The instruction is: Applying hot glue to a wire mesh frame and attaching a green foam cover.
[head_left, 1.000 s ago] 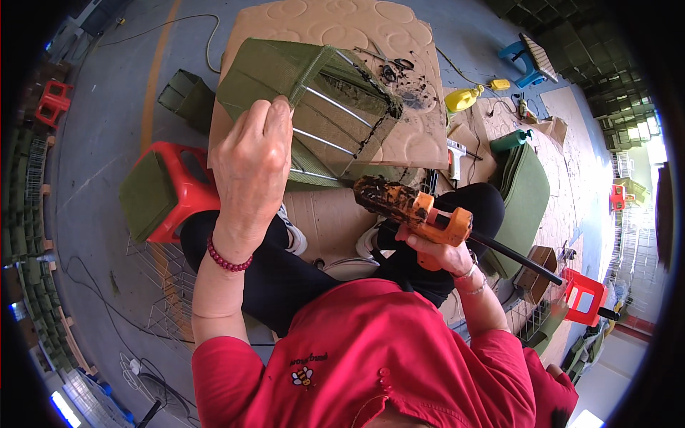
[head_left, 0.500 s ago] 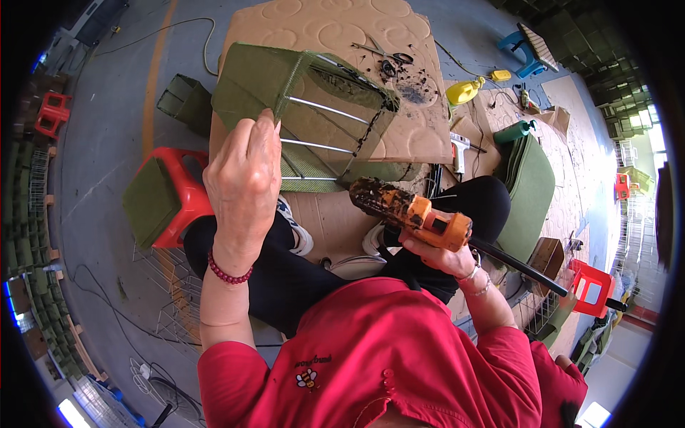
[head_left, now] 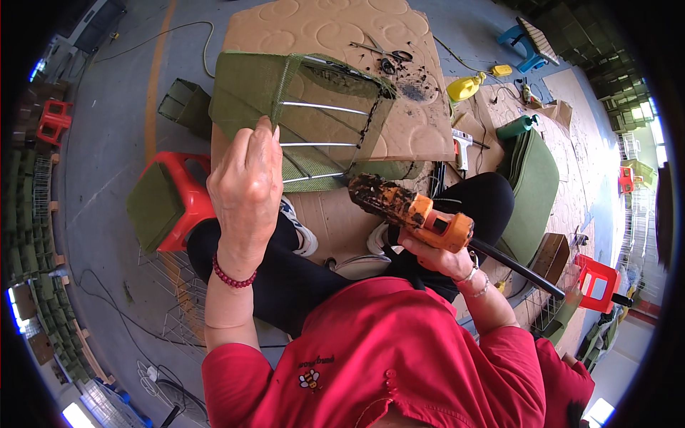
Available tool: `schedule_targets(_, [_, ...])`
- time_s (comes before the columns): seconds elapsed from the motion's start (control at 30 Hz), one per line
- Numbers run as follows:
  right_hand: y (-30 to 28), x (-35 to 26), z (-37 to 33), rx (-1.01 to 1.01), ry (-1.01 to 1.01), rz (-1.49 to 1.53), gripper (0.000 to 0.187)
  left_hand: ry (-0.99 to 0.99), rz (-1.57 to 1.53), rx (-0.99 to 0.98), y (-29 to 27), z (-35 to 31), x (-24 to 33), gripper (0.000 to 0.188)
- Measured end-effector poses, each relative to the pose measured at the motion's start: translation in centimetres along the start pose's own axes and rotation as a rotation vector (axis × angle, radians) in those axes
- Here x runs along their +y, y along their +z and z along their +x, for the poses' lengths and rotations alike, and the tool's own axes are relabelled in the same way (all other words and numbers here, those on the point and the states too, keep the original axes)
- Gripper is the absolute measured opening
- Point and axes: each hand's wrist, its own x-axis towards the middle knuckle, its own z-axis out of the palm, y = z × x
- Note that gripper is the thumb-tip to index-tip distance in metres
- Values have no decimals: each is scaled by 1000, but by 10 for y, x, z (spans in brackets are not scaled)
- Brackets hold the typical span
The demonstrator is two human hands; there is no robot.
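A green mesh box [head_left: 246, 96] with white wire ribs rests tilted on the near side of a cardboard-topped table. Black residue runs along the rim of its open side. My left hand [head_left: 247, 178] pinches the mesh at the box's near-left part, thumb against the bent fingers. In my right hand [head_left: 439, 258] is an orange glue gun [head_left: 444, 230], its front half caked with black residue and pointing left toward the box's near edge. A long black glue stick [head_left: 524, 274] sticks out from its back end. The gun's tip stays apart from the mesh.
Scissors [head_left: 389, 51] and black scraps lie on the cardboard tabletop [head_left: 285, 21]. To the right are a white glue gun [head_left: 462, 148], a yellow bottle [head_left: 465, 87], a green bottle [head_left: 516, 127] and stacked green panels [head_left: 531, 189]. A red stool [head_left: 187, 203] carries more panels at left.
The mesh box has turned slightly, its top edge dropping a little, with my left hand still pinching it. My right hand and the glue gun have barely moved.
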Motion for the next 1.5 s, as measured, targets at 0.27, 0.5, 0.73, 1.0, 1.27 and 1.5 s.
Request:
schedule_targets(0.27, [-1, 7, -1, 35, -49, -30, 29, 34, 26, 8, 1, -1, -3, 17])
schedule_targets(0.5, [5, 1, 0, 13, -55, -18, 29, 22, 12, -11, 1, -2, -1, 11])
schedule_targets(0.73, [7, -1, -1, -18, 25, 7, 24, 28, 6, -27, 1, -3, -2, 16])
schedule_targets(1.0, [24, -11, 12, 91, -333, -62, 18, 28, 5, -11, 1, -3, -4, 16])
schedule_targets(1.27, [18, -16, 2, -26, -105, 12, 18, 15, 18, -37, 0, -4, -2, 16])
schedule_targets(1.5, [16, 0, 1, 51, -14, 162, 25, -18, 9, -13, -3, -3, -5, 12])
